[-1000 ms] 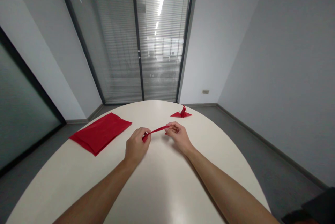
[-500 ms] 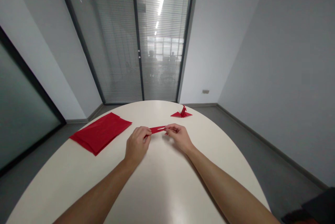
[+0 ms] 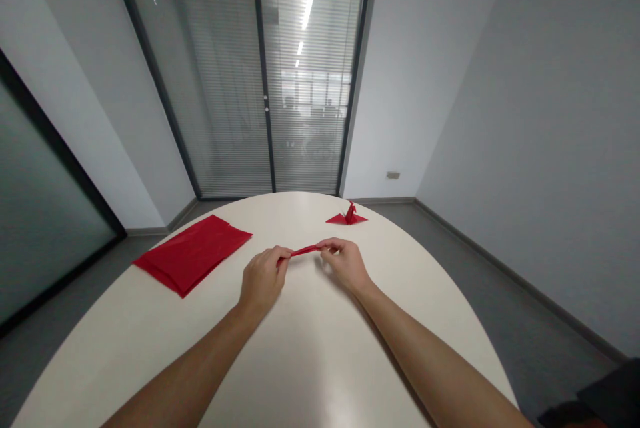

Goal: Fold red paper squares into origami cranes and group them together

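Observation:
A narrow piece of folded red paper [image 3: 304, 251] stretches between my two hands, seen nearly edge-on over the table. My left hand [image 3: 264, 275] pinches its left end between thumb and fingers. At the other end, my right hand [image 3: 345, 263] grips it with closed fingertips. Both ends of the paper are partly hidden by my fingers. Beyond my right hand, a red origami crane [image 3: 349, 216] stands on the table with its wings spread.
A stack of red paper sheets [image 3: 193, 251] lies at the left of the round white table [image 3: 295, 361]. Behind the table's far edge is a glass partition with blinds [image 3: 225, 115]. A dark object [image 3: 610, 395] shows at the lower right corner.
The folded red paper has turned more edge-on and looks thinner; the pale gap in it no longer shows. My hands have shifted only slightly.

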The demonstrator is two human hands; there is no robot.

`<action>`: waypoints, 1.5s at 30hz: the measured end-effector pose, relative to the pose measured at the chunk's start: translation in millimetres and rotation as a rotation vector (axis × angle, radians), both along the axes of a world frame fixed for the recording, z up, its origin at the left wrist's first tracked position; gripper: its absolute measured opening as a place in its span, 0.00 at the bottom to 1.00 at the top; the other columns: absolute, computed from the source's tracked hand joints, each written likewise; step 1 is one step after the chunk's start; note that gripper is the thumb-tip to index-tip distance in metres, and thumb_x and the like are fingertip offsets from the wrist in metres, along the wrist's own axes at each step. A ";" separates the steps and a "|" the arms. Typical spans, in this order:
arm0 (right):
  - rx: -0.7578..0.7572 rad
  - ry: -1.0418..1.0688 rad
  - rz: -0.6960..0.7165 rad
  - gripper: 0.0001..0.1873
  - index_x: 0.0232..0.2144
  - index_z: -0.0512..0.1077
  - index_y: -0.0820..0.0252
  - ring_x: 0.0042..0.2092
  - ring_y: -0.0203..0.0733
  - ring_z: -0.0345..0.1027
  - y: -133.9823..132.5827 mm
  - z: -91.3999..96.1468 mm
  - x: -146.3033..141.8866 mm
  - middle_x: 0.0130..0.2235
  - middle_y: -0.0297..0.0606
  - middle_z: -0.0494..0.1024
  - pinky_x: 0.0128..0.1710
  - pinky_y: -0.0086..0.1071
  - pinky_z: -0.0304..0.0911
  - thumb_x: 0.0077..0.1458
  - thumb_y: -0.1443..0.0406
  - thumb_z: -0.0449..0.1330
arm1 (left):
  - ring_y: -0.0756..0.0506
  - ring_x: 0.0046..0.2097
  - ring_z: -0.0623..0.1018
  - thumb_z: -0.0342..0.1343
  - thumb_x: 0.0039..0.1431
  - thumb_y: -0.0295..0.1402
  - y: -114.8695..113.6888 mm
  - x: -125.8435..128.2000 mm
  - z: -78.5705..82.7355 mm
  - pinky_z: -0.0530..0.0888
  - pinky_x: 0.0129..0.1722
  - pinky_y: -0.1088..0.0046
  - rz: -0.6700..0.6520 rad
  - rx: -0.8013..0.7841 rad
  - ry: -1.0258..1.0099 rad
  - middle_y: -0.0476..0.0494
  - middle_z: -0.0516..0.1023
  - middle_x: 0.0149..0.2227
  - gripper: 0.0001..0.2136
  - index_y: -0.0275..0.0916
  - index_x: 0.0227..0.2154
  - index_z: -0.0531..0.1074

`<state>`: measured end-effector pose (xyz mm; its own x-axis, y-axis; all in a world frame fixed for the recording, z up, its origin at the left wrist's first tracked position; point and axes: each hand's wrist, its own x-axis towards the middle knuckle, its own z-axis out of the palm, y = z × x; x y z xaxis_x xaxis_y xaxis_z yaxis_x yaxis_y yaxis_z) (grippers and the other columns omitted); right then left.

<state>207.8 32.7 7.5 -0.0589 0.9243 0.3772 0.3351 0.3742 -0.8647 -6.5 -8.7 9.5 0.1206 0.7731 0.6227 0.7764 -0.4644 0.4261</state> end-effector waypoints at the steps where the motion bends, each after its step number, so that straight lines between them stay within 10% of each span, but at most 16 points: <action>1: 0.024 -0.033 -0.026 0.11 0.33 0.81 0.56 0.33 0.43 0.70 -1.1 1.4 0.0 0.33 0.37 0.82 0.37 0.36 0.63 0.49 0.68 0.60 | 0.43 0.41 0.80 0.52 0.63 0.28 -0.3 0.0 0.2 0.73 0.42 0.66 0.010 -0.008 0.005 0.47 0.83 0.40 0.07 0.44 0.38 0.74; 9: 0.366 -0.216 0.030 0.18 0.45 0.77 0.53 0.55 0.49 0.64 -4.8 4.5 6.2 0.51 0.41 0.76 0.59 0.46 0.58 0.51 0.71 0.63 | 0.43 0.41 0.80 0.52 0.64 0.30 -2.2 -1.2 3.5 0.71 0.40 0.68 0.113 -0.145 -0.037 0.49 0.83 0.40 0.06 0.44 0.39 0.73; 23: 0.176 -0.119 0.128 0.04 0.35 0.80 0.53 0.56 0.51 0.64 1.6 4.0 6.6 0.41 0.39 0.82 0.60 0.47 0.55 0.57 0.62 0.65 | 0.44 0.40 0.80 0.53 0.64 0.34 -1.4 1.0 3.5 0.71 0.41 0.70 0.056 -0.141 -0.048 0.49 0.83 0.39 0.07 0.44 0.40 0.75; 45: -0.020 -0.014 0.093 0.17 0.36 0.77 0.59 0.43 0.47 0.71 8.9 -4.4 10.8 0.40 0.42 0.80 0.47 0.39 0.62 0.59 0.51 0.59 | 0.43 0.42 0.81 0.53 0.64 0.36 -0.1 2.7 3.5 0.73 0.44 0.68 0.074 -0.292 -0.129 0.51 0.84 0.41 0.09 0.47 0.41 0.77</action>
